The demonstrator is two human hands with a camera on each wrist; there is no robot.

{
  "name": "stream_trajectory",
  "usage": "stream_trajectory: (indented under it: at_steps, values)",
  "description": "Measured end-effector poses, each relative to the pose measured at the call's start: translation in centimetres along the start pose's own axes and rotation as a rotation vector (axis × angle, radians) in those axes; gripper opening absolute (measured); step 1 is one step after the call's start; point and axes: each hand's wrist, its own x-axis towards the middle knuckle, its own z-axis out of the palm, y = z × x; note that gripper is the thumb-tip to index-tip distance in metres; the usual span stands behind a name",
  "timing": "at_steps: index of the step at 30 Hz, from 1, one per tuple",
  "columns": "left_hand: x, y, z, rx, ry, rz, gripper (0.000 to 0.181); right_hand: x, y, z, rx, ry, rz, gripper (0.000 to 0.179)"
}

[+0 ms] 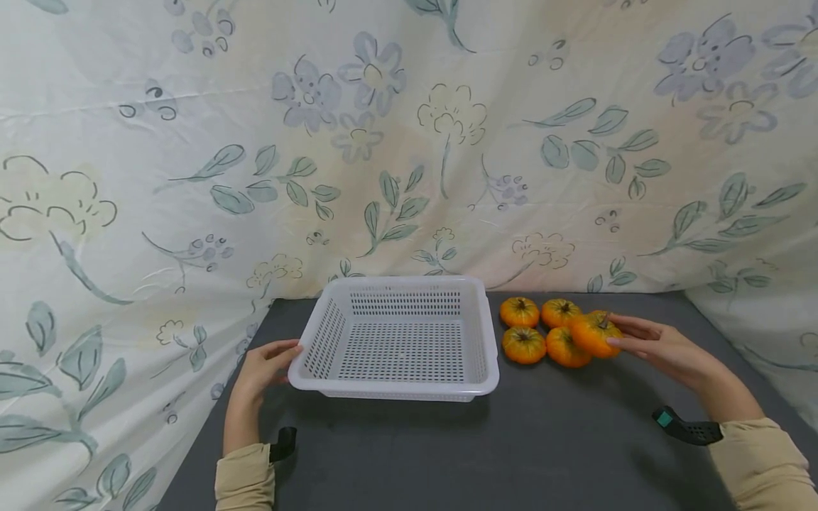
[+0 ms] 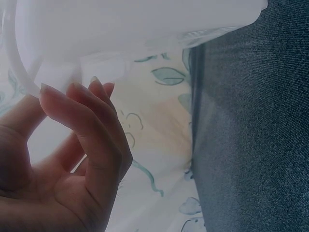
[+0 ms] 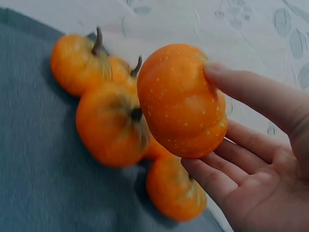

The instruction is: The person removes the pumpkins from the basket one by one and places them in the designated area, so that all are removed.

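Note:
A white plastic basket [image 1: 399,388] with slotted walls and a perforated bottom sits at the back middle of the dark table. My left hand [image 1: 260,369] grips its left rim between thumb and fingers; the left wrist view shows the curled fingers [image 2: 79,118] at the edge. To the right of the basket, my right hand [image 1: 671,355] holds a small orange pumpkin [image 3: 181,99] between the thumb and fingertips. This pumpkin is held above several others, among them one pumpkin [image 1: 524,345] at the front left and another pumpkin [image 3: 113,125] with a dark stem.
The dark grey tabletop [image 1: 511,454] extends in front of the basket and pumpkins. A pale floral cloth [image 1: 396,177] hangs behind the table and along its sides. Black bands sit on both wrists, the right band [image 1: 686,428] having a green patch.

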Motion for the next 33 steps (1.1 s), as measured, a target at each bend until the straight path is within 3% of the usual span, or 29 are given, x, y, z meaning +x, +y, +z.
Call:
stream_trajectory:
  at_steps: [12,21,25,29,33]
  values:
    - [-0.1,0.0,-0.1,-0.004,0.004,-0.002,0.054,-0.7,3.8,-0.7,-0.093,0.075,0.128,0.093]
    - [-0.4,0.5,-0.3,0.036,-0.009,0.007,0.052,-0.6,4.2,-0.1,-0.132,0.124,0.114,0.098]
    - [-0.7,1.8,-0.5,0.125,-0.005,0.047,0.048,-0.4,4.0,-0.3,-0.172,0.102,0.138,0.099]
    - [-1.0,3.7,-0.6,0.346,-0.006,0.100,0.050,-0.1,3.5,-0.4,-0.257,0.098,0.157,0.101]
    - [-0.8,6.0,-0.2,0.556,-0.032,0.166,0.059,0.4,2.7,0.0,-0.361,0.172,0.115,0.103]
